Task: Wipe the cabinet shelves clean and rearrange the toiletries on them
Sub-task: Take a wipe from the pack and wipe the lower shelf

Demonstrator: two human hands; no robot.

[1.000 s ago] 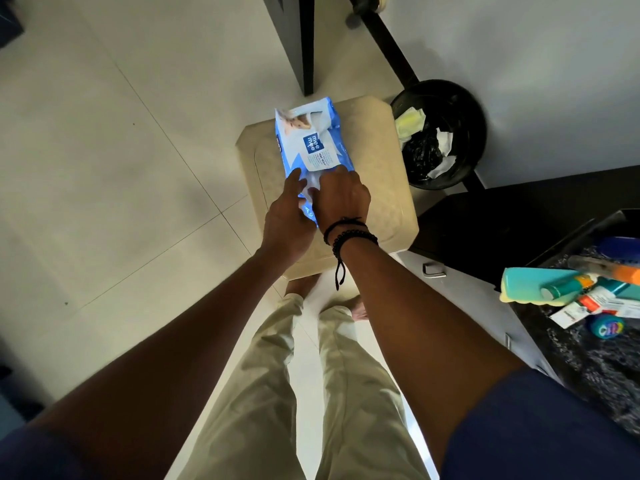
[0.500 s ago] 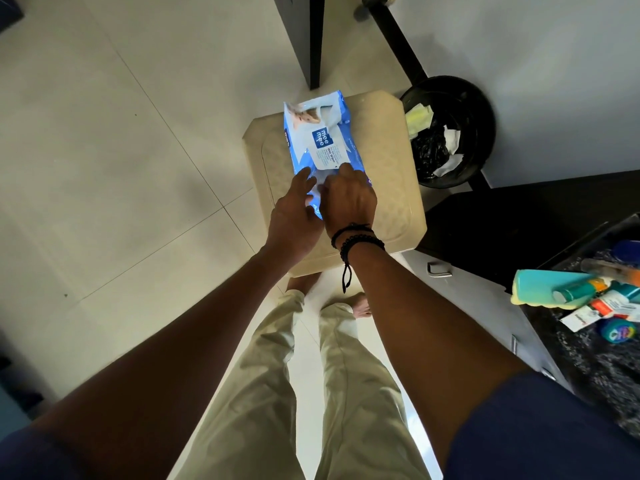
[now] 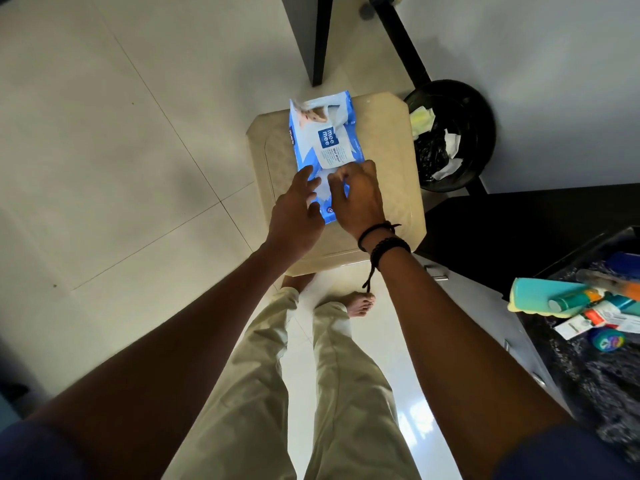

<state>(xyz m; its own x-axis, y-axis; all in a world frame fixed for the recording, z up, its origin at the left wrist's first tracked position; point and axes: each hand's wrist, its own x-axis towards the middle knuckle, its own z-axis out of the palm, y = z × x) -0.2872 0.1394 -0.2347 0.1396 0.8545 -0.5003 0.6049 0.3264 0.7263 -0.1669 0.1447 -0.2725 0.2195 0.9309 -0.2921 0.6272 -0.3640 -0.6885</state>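
Observation:
A blue and white pack of wet wipes lies on a beige plastic stool. My left hand rests at the pack's near left edge with fingers spread, touching it. My right hand, with black bracelets at the wrist, pinches at the pack's white flap near its middle. Toiletries lie in a heap on a dark speckled counter at the right: a teal bottle, tubes and a small box.
A black waste bin with crumpled paper stands just right of the stool. A dark post rises behind the stool. White cabinet drawers with metal handles sit under the counter. My bare feet stand on pale floor tiles.
My left hand's fingers have spread and loosened from the pack's side. My right fingers have drawn together on the flap. The view shifted slightly.

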